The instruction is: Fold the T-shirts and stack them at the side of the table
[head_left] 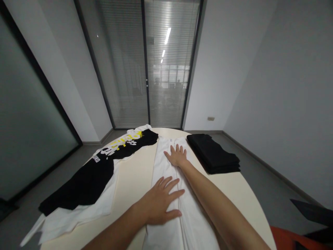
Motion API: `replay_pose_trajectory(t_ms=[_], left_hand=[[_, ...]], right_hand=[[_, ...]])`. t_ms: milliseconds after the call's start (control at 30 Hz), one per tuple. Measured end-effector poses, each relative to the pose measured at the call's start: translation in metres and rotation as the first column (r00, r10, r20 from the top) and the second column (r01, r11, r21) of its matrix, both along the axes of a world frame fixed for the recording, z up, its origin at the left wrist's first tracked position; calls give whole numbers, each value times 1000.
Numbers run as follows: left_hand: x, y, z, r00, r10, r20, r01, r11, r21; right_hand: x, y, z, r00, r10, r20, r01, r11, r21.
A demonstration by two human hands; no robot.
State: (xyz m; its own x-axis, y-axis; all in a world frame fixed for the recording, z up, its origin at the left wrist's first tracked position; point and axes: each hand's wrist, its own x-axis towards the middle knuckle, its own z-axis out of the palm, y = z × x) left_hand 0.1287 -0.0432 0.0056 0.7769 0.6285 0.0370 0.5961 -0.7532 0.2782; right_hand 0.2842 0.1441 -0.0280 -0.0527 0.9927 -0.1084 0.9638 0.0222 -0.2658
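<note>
A pair of white trousers (pixel 187 215) lies lengthwise on the pale round table (pixel 135 173), with a crease or gap running down its middle. My left hand (pixel 162 201) rests flat on the nearer part, fingers spread. Farther up, close to the far end, my right hand (pixel 177 156) presses on the cloth, its fingers also spread. Neither hand grips anything. My forearms hide parts of the trousers' near end.
On the left, a black T-shirt (pixel 83 184) with yellow and white print lies over white clothing (pixel 78 222) that hangs past the table edge. Folded black garments (pixel 213 156) are stacked at the right. Something red (pixel 293 239) shows at the lower right, beyond the table.
</note>
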Motion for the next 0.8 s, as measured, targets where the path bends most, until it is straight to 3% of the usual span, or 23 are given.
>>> replay_pose_trajectory(t_ms=[233,433,633,800], left_hand=[[-1,9,-1,992,113,-52,-111,993,29],[-6,9,-9,995,91,-38,-91,996,-7],[-6,12,-13,996,86,-27,-87,996,-7],[-7,17,-21,997,79,1,-79,997,15]], right_hand=[[1,30,-6,1000,-18,10,17,999,52],[8,35,0,993,39,-111,-19,984,176],[29,-11,26,989,118,-85,-81,931,357],[54,-67,37,969,239,-55,-216,939,267]])
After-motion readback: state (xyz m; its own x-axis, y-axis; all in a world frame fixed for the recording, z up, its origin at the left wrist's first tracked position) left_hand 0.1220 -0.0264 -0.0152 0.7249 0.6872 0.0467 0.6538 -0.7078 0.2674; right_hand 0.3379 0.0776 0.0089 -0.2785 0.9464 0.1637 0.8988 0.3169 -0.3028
